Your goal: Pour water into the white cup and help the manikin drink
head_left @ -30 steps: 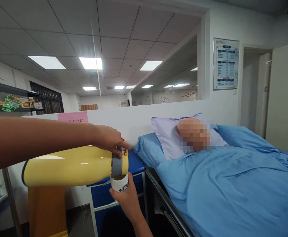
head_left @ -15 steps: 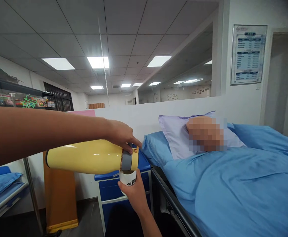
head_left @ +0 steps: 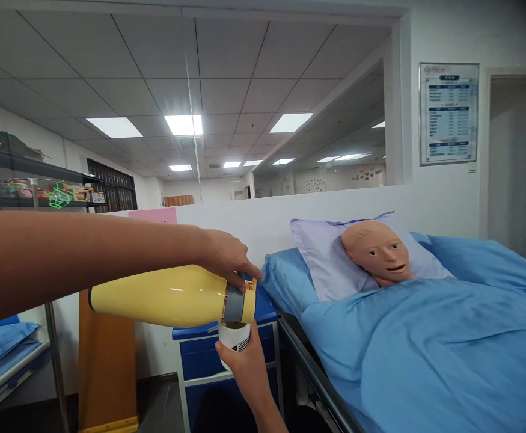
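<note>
A yellow thermos flask (head_left: pixel 163 296) with a grey collar lies nearly level in the air, its mouth end to the right. My left hand (head_left: pixel 226 255) reaches in from the left and is closed around the grey handle near the mouth, fingers pointing right. Directly under the mouth stands a white paper cup (head_left: pixel 235 338) with dark printed marks, upright and close to the flask's rim. My right hand (head_left: pixel 247 361) comes from below and wraps around the cup. Whether liquid is flowing cannot be seen. The flask's handle is mostly hidden by my fingers.
A blue bedside cabinet (head_left: pixel 226 355) stands behind the cup. To the right, a manikin (head_left: pixel 375 252) lies on a pillow (head_left: pixel 312 258) under a blue quilt (head_left: pixel 425 349), beside a dark bed rail (head_left: pixel 317 373). An orange board (head_left: pixel 107 367) and another bed (head_left: pixel 10 361) are at left.
The view has tilted up a little, so the hands, flask and cup appear slightly lower. Both grips and the flask's position over the cup look the same.
</note>
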{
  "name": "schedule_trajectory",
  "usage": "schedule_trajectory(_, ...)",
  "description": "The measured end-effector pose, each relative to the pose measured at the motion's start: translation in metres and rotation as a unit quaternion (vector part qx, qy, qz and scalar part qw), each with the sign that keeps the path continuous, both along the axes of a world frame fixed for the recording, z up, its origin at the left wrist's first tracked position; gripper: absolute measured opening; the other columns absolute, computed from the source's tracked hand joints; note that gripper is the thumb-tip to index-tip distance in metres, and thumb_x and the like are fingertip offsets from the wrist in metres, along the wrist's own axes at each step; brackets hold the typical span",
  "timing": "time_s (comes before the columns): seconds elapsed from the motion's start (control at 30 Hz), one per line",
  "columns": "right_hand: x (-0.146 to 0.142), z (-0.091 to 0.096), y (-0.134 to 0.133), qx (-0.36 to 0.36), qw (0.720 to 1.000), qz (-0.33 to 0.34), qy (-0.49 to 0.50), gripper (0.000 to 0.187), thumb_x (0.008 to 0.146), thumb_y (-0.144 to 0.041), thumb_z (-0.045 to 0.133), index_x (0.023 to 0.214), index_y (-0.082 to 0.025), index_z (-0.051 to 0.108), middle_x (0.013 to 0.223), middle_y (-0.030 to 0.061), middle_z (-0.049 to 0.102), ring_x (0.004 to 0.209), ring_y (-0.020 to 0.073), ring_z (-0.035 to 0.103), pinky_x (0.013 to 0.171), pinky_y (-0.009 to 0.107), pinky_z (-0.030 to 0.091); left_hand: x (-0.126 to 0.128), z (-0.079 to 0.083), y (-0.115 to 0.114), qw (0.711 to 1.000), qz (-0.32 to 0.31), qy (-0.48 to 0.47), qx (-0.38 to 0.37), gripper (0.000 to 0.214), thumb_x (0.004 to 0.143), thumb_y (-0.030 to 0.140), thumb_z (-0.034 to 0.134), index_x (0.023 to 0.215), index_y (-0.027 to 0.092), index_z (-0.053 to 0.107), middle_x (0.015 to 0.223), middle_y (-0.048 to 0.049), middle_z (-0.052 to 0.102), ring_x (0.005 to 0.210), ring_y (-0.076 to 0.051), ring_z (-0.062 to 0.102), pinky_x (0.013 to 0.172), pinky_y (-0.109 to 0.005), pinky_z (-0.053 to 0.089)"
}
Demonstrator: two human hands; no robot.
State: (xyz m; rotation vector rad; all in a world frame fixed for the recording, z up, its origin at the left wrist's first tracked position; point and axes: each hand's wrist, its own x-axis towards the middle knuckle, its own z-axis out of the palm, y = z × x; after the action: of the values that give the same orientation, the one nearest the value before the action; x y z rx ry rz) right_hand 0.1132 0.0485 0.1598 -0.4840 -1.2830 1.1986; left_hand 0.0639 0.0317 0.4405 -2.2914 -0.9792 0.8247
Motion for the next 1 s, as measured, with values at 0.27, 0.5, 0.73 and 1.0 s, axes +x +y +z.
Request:
schedule_trajectory(0.27,0.003,0.005,-0.005,-0.017,1.000,-0.013,0.005,0.042,0.064,-0.027,0.076,0.100,-0.023,0.055,0.091,0.0015,0.070,0.079,0.0211,0.064,0.063,0.028,0.050,0.005,-0.002,0.003,0.999,-0.011,-0.032,0.005,0.042,0.091,0.052,0.054,0.131,0.041,0.059,0.073,-0.0036,0.071,0.060,-0.019,0.055,0.057,-0.030,0.033)
schedule_trajectory(0.5,0.000,0.002,-0.005,-0.025,0.999,-0.020,0.018,0.039,0.063,-0.028,0.075,0.096,-0.022,0.055,0.093,0.0023,0.072,0.078,0.0202,0.065,0.064,0.028,0.051,0.010,-0.001,-0.001,1.000,-0.014,0.003,0.016,0.045,0.094,0.053,0.049,0.137,0.039,0.054,0.080,-0.0062,0.072,0.065,-0.022,0.059,0.054,-0.030,0.030)
schedule_trajectory(0.73,-0.001,0.000,-0.006,-0.044,0.999,-0.024,-0.003,0.050,0.062,-0.028,0.075,0.108,-0.020,0.057,0.093,0.0032,0.073,0.080,0.0219,0.065,0.071,0.031,0.051,0.012,-0.002,-0.001,1.000,-0.011,0.005,0.012,0.045,0.094,0.054,0.047,0.137,0.039,0.053,0.086,-0.0062,0.074,0.071,-0.022,0.062,0.055,-0.030,0.032)
schedule_trajectory(1.0,0.002,-0.002,-0.004,-0.051,0.998,-0.019,-0.017,0.051,0.061,-0.028,0.075,0.109,-0.020,0.057,0.090,0.0024,0.072,0.080,0.0223,0.065,0.073,0.032,0.051,0.016,-0.006,0.007,1.000,0.000,-0.010,-0.001,0.047,0.094,0.055,0.048,0.137,0.037,0.055,0.096,-0.0082,0.075,0.078,-0.024,0.064,0.060,-0.031,0.038)
